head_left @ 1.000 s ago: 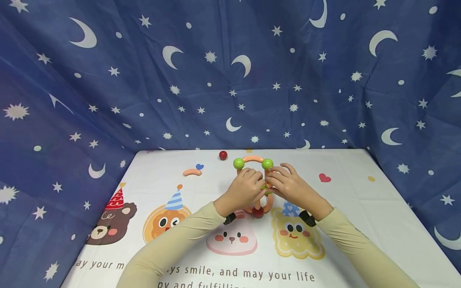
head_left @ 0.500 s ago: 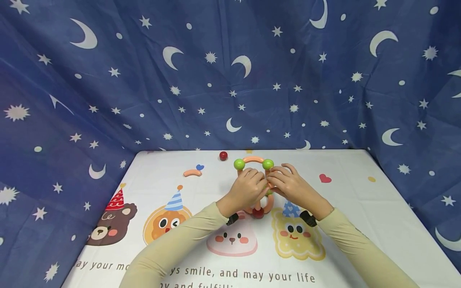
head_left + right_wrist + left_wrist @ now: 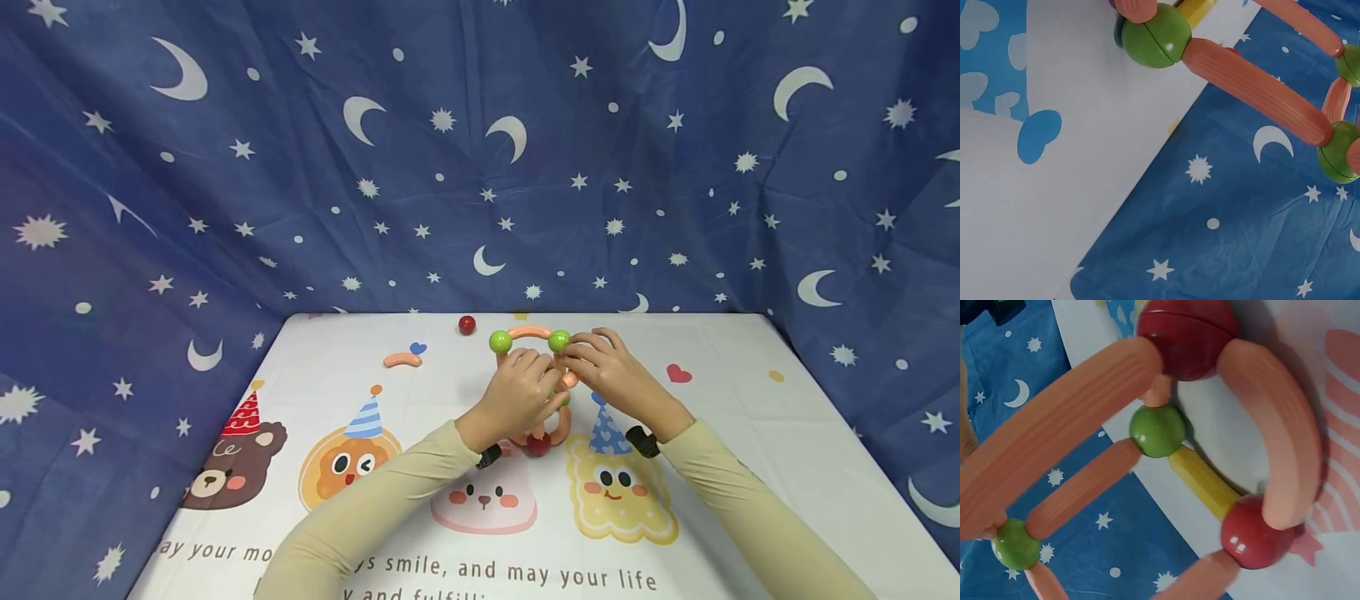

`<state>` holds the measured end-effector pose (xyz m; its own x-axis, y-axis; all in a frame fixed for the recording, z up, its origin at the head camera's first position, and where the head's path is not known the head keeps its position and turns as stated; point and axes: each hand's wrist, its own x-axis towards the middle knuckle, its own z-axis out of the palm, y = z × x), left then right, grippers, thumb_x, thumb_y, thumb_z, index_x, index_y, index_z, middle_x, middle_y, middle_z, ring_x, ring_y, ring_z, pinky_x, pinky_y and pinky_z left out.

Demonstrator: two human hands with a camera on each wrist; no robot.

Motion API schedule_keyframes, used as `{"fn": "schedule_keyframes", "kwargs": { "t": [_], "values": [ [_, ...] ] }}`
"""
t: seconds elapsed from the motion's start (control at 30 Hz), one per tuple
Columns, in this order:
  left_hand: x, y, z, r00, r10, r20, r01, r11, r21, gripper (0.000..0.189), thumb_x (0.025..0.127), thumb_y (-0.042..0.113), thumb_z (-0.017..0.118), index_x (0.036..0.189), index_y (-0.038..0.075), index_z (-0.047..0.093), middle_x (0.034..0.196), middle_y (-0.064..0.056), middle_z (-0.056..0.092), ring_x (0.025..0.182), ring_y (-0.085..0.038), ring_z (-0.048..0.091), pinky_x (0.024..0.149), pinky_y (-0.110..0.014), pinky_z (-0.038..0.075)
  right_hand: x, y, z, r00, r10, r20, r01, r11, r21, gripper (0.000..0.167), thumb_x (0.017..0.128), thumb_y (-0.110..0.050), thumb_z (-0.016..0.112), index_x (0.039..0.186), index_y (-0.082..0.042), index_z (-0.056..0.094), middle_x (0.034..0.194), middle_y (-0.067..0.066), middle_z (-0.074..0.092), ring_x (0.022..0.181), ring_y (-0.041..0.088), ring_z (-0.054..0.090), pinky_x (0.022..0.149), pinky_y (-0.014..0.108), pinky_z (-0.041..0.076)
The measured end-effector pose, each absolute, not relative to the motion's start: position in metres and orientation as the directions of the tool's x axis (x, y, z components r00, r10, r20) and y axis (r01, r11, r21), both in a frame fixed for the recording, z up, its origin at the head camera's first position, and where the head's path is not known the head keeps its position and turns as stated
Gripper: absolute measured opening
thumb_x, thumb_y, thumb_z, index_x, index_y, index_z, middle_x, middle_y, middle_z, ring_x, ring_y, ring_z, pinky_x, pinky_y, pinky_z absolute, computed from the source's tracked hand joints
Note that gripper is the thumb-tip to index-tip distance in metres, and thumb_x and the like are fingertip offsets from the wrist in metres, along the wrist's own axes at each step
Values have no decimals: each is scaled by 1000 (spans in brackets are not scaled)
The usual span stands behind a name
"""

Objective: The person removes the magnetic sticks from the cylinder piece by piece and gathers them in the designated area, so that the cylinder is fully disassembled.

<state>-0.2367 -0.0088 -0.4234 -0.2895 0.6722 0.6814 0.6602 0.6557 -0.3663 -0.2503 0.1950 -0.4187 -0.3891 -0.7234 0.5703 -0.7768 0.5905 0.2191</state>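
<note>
A frame of curved orange rods and balls stands at the table's middle, its top orange rod [image 3: 530,332] joining two green balls. My left hand [image 3: 517,396] grips the frame's left side with curled fingers, thumb pointing right. At the upper right, my right hand [image 3: 618,377] has bent fingers on the frame just below a green ball [image 3: 558,340]; an orange rod end [image 3: 571,379] shows beneath them. The left wrist view shows red balls, a green ball [image 3: 1157,431] and a yellow rod [image 3: 1204,481] in the frame. Another orange rod [image 3: 1257,90] spans two green balls in the right wrist view. Palms hide the grips.
A loose red ball [image 3: 467,325] lies near the table's back edge, and a loose curved orange rod [image 3: 402,360] lies left of the frame. The white tablecloth [image 3: 720,433] bears printed cartoon figures. A blue star-and-moon curtain [image 3: 480,167] hangs behind and at the left.
My right hand has shifted slightly up and to the right, uncovering the orange rod end below its fingers. My left hand has moved slightly right, its thumb reaching further out. The loose pieces have stayed put.
</note>
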Motion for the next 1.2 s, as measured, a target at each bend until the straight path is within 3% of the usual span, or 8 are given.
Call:
{"fn": "schedule_keyframes", "kwargs": {
  "t": [0.2, 0.47, 0.63, 0.77, 1.2],
  "values": [
    [-235, -5, -420, -349, 650, 675, 620, 700, -354, 33, 80, 49, 65, 81, 16, 69, 84, 3, 64, 76, -13, 55, 78, -26, 45, -251, 192, -419, -352, -743, 569, -789, 563, 246, 44, 65, 0, 81, 105, -9, 68, 108, 5, 66, 106, 25, 57, 94, 49, 40],
    [-236, -2, -420, -348, 634, 691, 609, 713, -348, 30, 80, 45, 66, 80, 16, 70, 82, 4, 65, 74, -13, 55, 76, -26, 46, -266, 197, -418, -381, -703, 600, -788, 587, 187, 48, 64, -11, 84, 108, -10, 63, 108, 10, 61, 107, 29, 56, 92, 50, 40],
    [-235, 1, -421, -338, 635, 695, 627, 702, -337, 31, 79, 46, 67, 80, 15, 69, 82, 3, 65, 74, -13, 57, 77, -26, 46, -278, 199, -416, -408, -718, 564, -785, 591, 185, 60, 63, -18, 86, 115, -10, 59, 110, 10, 61, 109, 29, 55, 93, 50, 39],
    [-232, 5, -421, -332, 642, 691, 619, 701, -354, 33, 78, 48, 68, 79, 16, 69, 81, 3, 65, 75, -13, 58, 77, -26, 46, -283, 198, -416, -416, -735, 536, -785, 587, 196, 58, 66, -20, 85, 117, -11, 59, 108, 9, 63, 108, 29, 55, 95, 49, 38],
    [-229, 11, -422, -469, 628, 621, 587, 747, -312, 43, 74, 56, 69, 86, 15, 70, 81, 2, 65, 77, -15, 58, 76, -28, 44, -284, 199, -419, -406, -753, 517, -775, 584, 242, 52, 71, -20, 80, 119, -10, 60, 107, 6, 64, 107, 26, 56, 95, 47, 40]
  ]
}}
